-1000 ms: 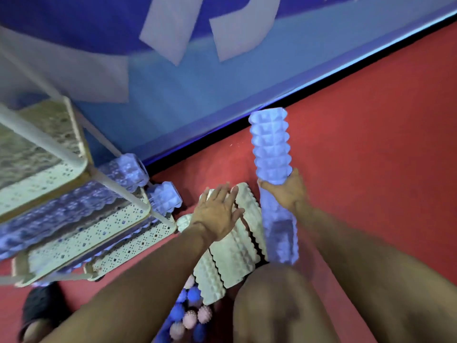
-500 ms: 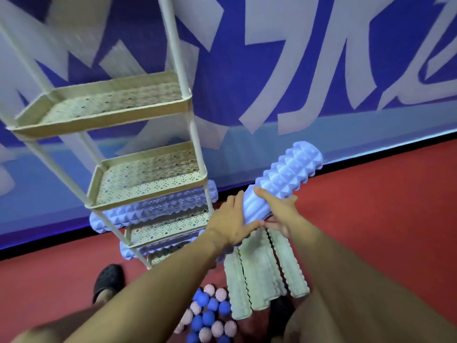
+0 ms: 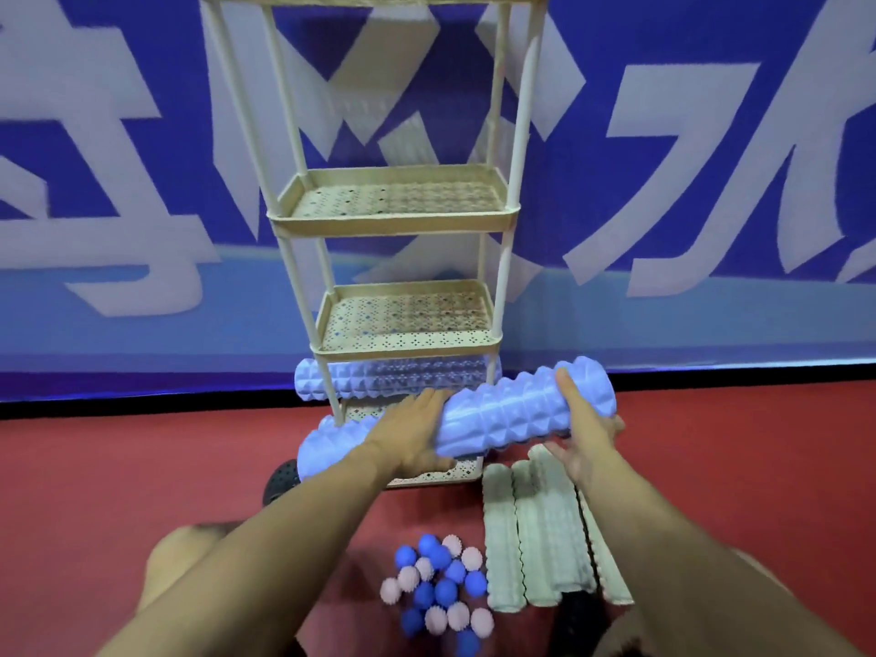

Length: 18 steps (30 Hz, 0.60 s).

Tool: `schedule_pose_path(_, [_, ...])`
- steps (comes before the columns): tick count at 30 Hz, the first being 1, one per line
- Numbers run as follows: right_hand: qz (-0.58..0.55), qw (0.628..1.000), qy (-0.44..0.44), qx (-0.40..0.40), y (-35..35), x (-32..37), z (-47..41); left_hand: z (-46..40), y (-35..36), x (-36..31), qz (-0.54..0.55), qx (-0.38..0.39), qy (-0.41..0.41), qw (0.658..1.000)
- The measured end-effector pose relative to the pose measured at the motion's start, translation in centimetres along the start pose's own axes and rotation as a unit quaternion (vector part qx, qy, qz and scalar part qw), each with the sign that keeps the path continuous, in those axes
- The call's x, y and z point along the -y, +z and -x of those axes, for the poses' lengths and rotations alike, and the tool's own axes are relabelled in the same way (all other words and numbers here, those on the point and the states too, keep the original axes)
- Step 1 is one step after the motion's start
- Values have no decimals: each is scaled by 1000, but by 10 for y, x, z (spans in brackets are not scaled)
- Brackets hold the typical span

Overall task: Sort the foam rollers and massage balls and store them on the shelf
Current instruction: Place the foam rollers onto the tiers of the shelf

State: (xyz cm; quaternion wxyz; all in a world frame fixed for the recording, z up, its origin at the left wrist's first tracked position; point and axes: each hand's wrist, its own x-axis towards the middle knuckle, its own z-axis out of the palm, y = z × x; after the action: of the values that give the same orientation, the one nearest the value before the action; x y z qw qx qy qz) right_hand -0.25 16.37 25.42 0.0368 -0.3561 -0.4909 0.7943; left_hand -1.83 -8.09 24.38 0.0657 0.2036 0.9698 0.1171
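Both hands hold a light blue ridged foam roller (image 3: 516, 412) crosswise in front of the cream shelf rack (image 3: 398, 220). My left hand (image 3: 412, 438) grips its left end and my right hand (image 3: 585, 429) wraps its right part. One blue roller (image 3: 374, 381) lies on a lower tier, another blue roller (image 3: 332, 445) on the bottom tier, partly hidden by my left arm. Three pale green rollers (image 3: 540, 528) lie side by side on the red floor. A heap of blue and pink spiky massage balls (image 3: 441, 590) sits left of them.
The rack's two middle tiers (image 3: 403, 320) hold nothing. A blue banner wall (image 3: 142, 230) stands right behind the rack. A black shoe (image 3: 282, 481) rests on the red floor (image 3: 118, 467) by the rack's left foot. My knee (image 3: 185, 557) shows at lower left.
The blue roller went from lying on the floor under my right hand to being lifted and turned level in both hands, at the rack's lower tiers. My view swung up to face the rack.
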Motion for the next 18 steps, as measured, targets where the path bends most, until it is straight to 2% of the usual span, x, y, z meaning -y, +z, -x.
schedule_pose_path(4, [61,998,-10,-12,-8,5,12,9,-1,23,-45,-11,25,999])
schedule_pose_path(8, [230,964,37,128,-24,11,26,16,2,41,-57,-19,53,997])
schedule_pose_path(10, [258,952,58,156,-30,7,26,17,4,47,-61,-14,63,996])
schedule_pose_path(13, [267,953,43,137,-30,2,30,17,10,48,-91,-10,77,993])
schedule_pose_path(18, [265,957,63,100,-38,-5,34,18,22,42,-116,-8,53,992])
